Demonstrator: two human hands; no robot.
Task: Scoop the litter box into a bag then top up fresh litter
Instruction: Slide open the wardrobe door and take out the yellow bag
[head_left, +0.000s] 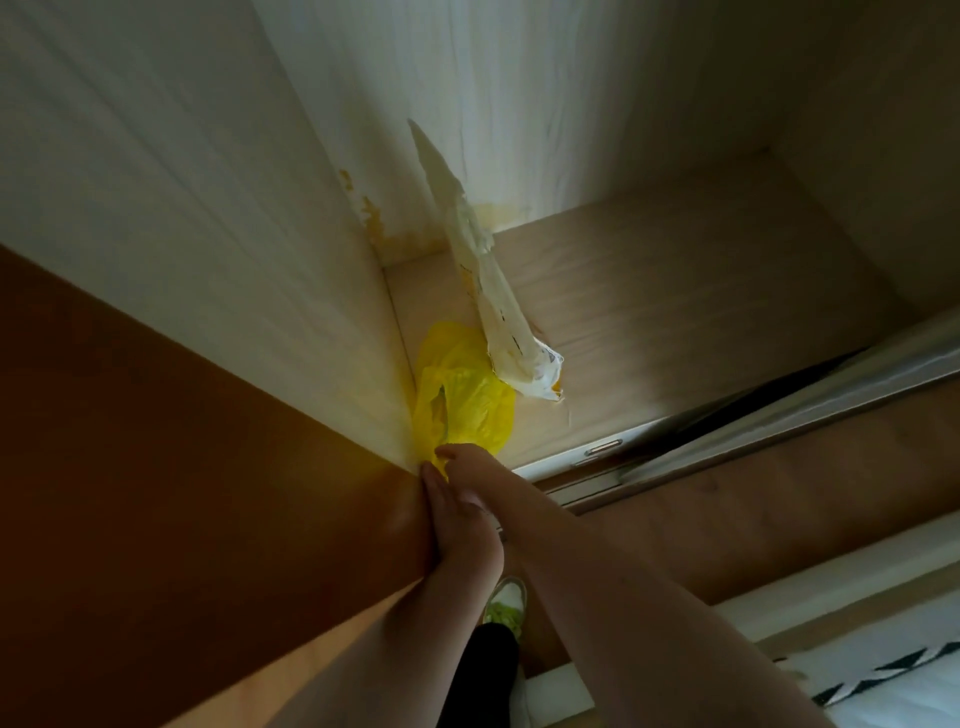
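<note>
A: Where's the bag?
B: Crumpled bright yellow thin plastic bag (465, 400) lies on the pale wood-grain floor of the closet (675, 322), tucked in the near left corner against the white inner side wall (234, 208).
A: Hands?
B: Both reach in from below. Left hand (457, 525) lies flat along the edge of the brown wooden side panel (182, 467), fingers straight and together, tips just short of the bag's near edge. Right hand (465, 467) crosses just above it, fingertips at the bag's near edge.
A: Gripping it?
B: Cannot tell for the right; fingers look fairly straight, touching or just beside the plastic, contact point dark. Left holds nothing, fingers uncurled.
A: Anything else in there?
B: A long crumpled white plastic bag with faint print (493, 291) leans tilted from the closet floor up against the back wall, its lower end touching the yellow one. Orange-yellow stains on the wall corner (374, 223). Sliding door track (597, 452) along the front edge.
A: Below?
B: White and green sneaker (506, 605), black trouser leg (483, 670). Black-and-white patterned fabric (893, 675) at bottom right.
</note>
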